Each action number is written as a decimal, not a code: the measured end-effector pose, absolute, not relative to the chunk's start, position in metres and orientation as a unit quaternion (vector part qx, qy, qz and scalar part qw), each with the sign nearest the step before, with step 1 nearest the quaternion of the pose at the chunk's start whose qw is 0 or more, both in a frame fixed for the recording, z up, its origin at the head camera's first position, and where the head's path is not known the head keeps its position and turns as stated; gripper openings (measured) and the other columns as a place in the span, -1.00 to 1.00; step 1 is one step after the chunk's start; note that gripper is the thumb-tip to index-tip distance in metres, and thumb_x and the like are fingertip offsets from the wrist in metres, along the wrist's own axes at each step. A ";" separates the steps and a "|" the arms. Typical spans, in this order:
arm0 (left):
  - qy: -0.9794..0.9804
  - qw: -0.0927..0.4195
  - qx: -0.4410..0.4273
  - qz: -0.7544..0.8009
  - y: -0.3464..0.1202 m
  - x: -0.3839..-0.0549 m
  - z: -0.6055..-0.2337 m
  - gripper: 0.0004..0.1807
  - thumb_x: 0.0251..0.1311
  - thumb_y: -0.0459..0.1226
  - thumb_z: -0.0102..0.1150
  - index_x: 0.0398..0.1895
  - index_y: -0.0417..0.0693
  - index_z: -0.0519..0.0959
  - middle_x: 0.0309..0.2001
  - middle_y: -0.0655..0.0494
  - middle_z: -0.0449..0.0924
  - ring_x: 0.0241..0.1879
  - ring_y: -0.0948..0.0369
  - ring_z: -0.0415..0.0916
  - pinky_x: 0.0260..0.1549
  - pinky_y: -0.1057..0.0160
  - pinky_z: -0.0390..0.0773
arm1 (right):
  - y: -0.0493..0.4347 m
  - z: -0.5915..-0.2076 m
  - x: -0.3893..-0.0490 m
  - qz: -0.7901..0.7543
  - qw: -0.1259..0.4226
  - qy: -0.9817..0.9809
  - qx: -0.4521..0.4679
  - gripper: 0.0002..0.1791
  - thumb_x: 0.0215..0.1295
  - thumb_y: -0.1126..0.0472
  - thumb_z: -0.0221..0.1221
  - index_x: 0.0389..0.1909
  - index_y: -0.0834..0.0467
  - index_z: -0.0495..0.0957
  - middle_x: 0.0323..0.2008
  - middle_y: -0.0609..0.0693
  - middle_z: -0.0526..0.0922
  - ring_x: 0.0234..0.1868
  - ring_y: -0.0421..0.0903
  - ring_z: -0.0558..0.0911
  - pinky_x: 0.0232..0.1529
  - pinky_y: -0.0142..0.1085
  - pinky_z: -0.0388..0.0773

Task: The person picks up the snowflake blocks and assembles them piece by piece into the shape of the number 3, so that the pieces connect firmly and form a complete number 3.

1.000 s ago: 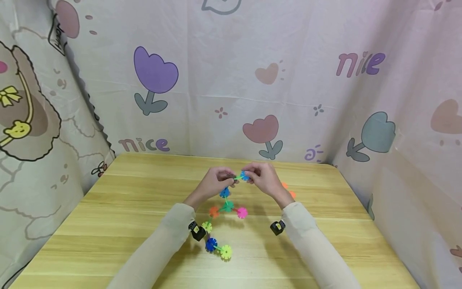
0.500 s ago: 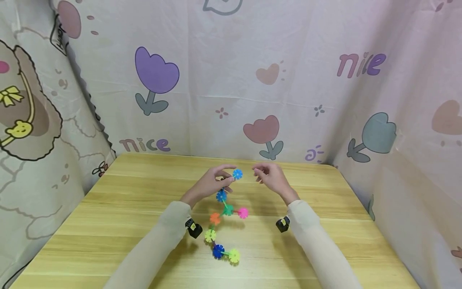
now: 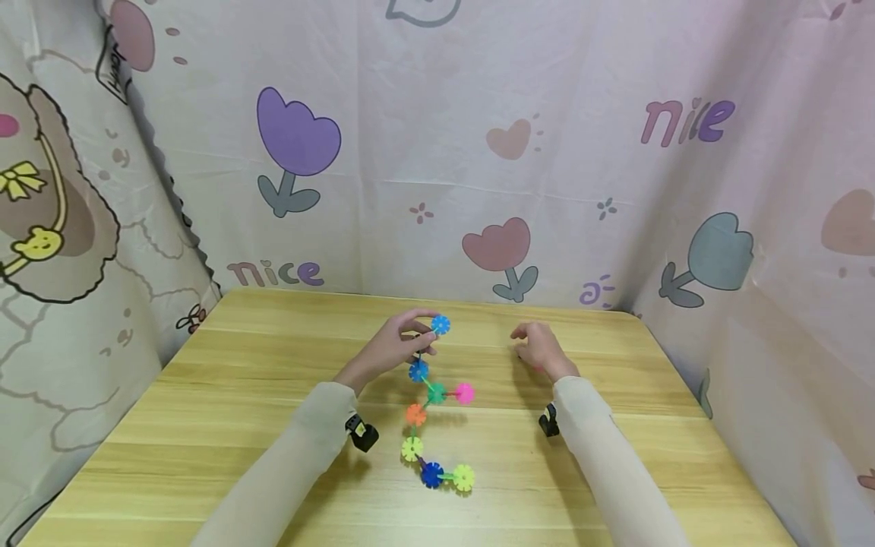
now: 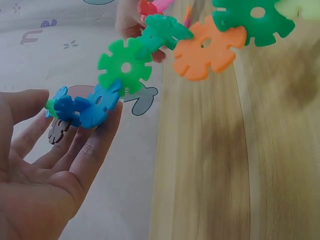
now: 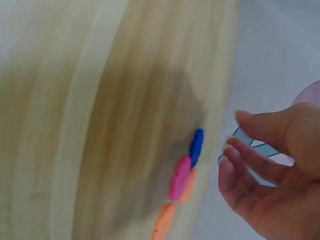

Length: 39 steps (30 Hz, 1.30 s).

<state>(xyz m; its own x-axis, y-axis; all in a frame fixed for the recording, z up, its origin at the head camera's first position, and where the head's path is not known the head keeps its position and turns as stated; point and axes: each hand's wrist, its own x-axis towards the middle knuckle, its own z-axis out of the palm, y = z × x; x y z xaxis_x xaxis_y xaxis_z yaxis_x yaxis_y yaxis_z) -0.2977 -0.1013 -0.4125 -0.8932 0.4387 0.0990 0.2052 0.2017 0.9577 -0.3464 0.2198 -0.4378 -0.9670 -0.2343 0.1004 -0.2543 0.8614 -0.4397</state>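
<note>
My left hand [image 3: 390, 348] pinches the upper end of a linked chain of plastic snowflake discs between thumb and fingers. A light blue disc [image 3: 440, 325] sticks up at its fingertips; a grey disc [image 4: 59, 131] shows near them in the left wrist view. Below hang a green disc [image 3: 436, 393] with a pink disc [image 3: 465, 393] branching off, an orange disc [image 3: 415, 414], a dark blue disc [image 3: 432, 475] and yellow ones. My right hand [image 3: 543, 351] holds nothing visible; its fingers are loosely bent above loose discs, including a blue disc [image 5: 197, 146] and a pink disc [image 5: 180, 177].
Loose orange discs [image 5: 164, 222] lie beside the pink one on the wooden table [image 3: 287, 342]. A patterned curtain [image 3: 410, 152] hangs behind the table's back edge and along both sides. Each wrist wears a small black camera [image 3: 362, 433].
My right hand has let go of the light blue disc and moved right, over the loose discs. The left hand has shifted slightly left, still holding the chain, whose lower end has swung right.
</note>
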 end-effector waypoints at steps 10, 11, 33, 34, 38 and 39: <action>0.770 0.089 0.210 0.595 -0.104 -0.296 -0.412 -0.52 0.52 -0.15 0.12 0.45 0.18 0.40 0.08 -0.16 0.62 -0.16 0.15 0.73 -0.26 0.12 0.74 | 0.227 -0.452 -0.345 0.231 -0.001 -0.967 0.104 -0.73 0.29 0.48 0.27 0.00 0.36 0.67 -0.08 0.32 0.71 -0.02 0.20 0.68 0.13 0.08 0.64; 0.770 0.089 0.210 0.596 -0.104 -0.295 -0.412 -0.52 0.52 -0.15 0.12 0.45 0.17 0.40 0.08 -0.16 0.62 -0.17 0.15 0.72 -0.25 0.12 0.74 | 0.227 -0.453 -0.345 0.233 0.001 -0.967 0.103 -0.74 0.30 0.47 0.27 0.00 0.36 0.67 -0.06 0.33 0.71 0.01 0.22 0.67 0.15 0.10 0.63; 0.768 0.095 0.217 0.595 -0.101 -0.293 -0.416 -0.51 0.52 -0.13 0.12 0.47 0.18 0.39 0.11 -0.17 0.61 -0.06 -0.13 0.71 -0.25 0.15 0.72 | 0.223 -0.445 -0.339 0.292 0.031 -0.950 0.108 -0.90 0.37 0.34 0.29 -0.18 0.24 0.75 -0.30 0.13 0.76 -0.27 -0.03 0.64 -0.17 -0.21 0.57; 0.768 0.095 0.215 0.596 -0.101 -0.293 -0.417 -0.51 0.52 -0.13 0.13 0.46 0.19 0.39 0.11 -0.18 0.60 -0.04 -0.17 0.69 -0.25 0.15 0.71 | 0.222 -0.444 -0.338 0.299 0.032 -0.947 0.109 -0.89 0.38 0.34 0.28 -0.17 0.25 0.75 -0.28 0.14 0.77 -0.27 -0.03 0.65 -0.21 -0.24 0.58; 0.766 0.094 0.216 0.599 -0.100 -0.293 -0.418 -0.51 0.52 -0.13 0.13 0.47 0.19 0.40 0.13 -0.25 0.59 -0.01 -0.24 0.67 -0.25 0.16 0.71 | 0.213 -0.438 -0.335 0.331 0.031 -0.937 0.106 -0.87 0.40 0.34 0.26 -0.13 0.26 0.74 -0.25 0.18 0.75 -0.28 -0.03 0.65 -0.34 -0.35 0.59; 0.764 0.094 0.217 0.600 -0.099 -0.293 -0.418 -0.50 0.52 -0.13 0.12 0.47 0.18 0.39 0.13 -0.26 0.58 -0.01 -0.23 0.67 -0.26 0.16 0.71 | 0.211 -0.436 -0.333 0.338 0.029 -0.935 0.105 -0.87 0.40 0.34 0.26 -0.13 0.27 0.73 -0.25 0.19 0.74 -0.29 -0.04 0.65 -0.36 -0.36 0.60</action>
